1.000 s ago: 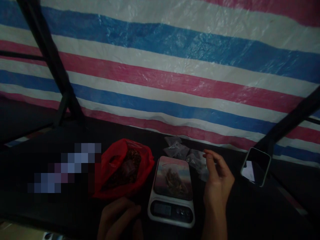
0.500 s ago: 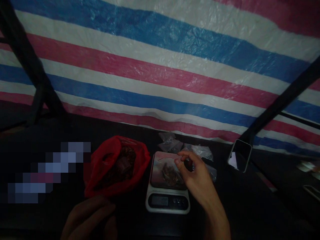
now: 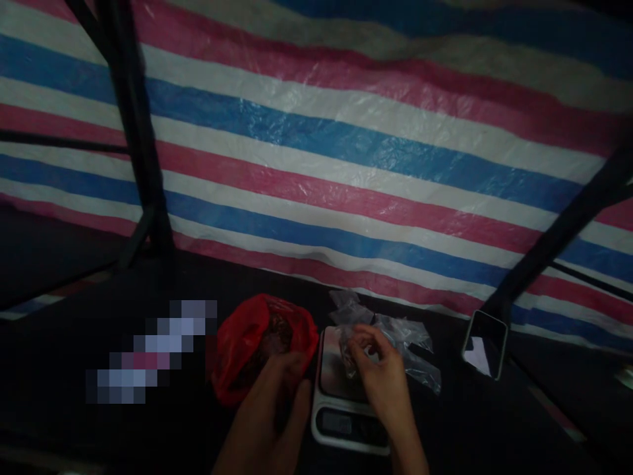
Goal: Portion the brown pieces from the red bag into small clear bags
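My right hand [image 3: 386, 379] is closed, thumb and fingers pinching the top of a small clear plastic bag [image 3: 347, 359] with brown pieces in it. The bag is over the plate of a white kitchen scale [image 3: 320, 396]; whether its bottom touches the plate I cannot tell. My left hand [image 3: 267, 412] is open, thumb apart from the fingers, between the scale and a red plastic bag [image 3: 238, 340]. It covers the near right part of that red bag, which gapes and holds dark brown pieces. The scale's display is too dim to read.
Several clear plastic bags [image 3: 403, 328] lie behind and right of the scale. A phone [image 3: 484, 346] leans against a dark post at the right. Striped plastic sheeting [image 3: 316, 178] hangs behind the black table [image 3: 188, 429]. A pixelated patch covers something at the left.
My right hand has taken hold of the small bag that lay on the scale and drawn it upright. My left hand has moved right and forward, its fingers now spread. The view has shifted.
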Available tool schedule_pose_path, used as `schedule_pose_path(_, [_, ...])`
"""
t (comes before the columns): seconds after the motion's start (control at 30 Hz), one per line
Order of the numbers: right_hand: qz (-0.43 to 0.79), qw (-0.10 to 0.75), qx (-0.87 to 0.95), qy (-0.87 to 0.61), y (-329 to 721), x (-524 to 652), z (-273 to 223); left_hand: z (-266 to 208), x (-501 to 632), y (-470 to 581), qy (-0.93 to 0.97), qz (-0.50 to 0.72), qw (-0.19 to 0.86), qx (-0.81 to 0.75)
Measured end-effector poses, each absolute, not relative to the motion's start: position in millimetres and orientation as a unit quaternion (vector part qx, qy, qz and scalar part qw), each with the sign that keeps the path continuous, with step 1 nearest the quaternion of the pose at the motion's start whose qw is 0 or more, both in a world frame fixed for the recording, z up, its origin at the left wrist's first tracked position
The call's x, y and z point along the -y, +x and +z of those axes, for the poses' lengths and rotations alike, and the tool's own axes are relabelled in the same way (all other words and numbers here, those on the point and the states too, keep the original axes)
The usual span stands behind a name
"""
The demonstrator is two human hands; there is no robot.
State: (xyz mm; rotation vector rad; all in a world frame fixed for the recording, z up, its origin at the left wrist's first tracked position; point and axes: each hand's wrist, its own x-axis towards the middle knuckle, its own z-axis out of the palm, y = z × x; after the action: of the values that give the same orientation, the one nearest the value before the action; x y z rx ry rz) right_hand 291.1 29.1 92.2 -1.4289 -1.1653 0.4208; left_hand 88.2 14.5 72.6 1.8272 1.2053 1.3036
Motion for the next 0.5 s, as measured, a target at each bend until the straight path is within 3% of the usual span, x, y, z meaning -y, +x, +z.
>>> schedule_pose_path(0.1, [0.172, 0.63, 0.484, -0.583, 275.9, -35.3, 97.7, 93.2, -40.7, 121.1, 0.64, 0.464, 0.425, -0.441])
schedule_pose_path(0.17, [0.18, 0.638, 0.487, -0.568, 264.8, -40.9, 98.6, 96.2, -59.8, 133.8, 0.613, 0.485, 0.457, -0.424])
schedule_pose_path(0.37, [0.228, 0.694, 0.445, -0.519, 248.4, -65.7, 84.1, 66.7, -93.6, 119.0, 0.511, 0.56, 0.427, -0.493])
schedule_pose_path(0.5, [0.278, 0.659, 0.446, -0.539, 250.4, -80.3, 70.3, 64.7, -93.3, 105.8, 0.524, 0.581, 0.395, -0.481])
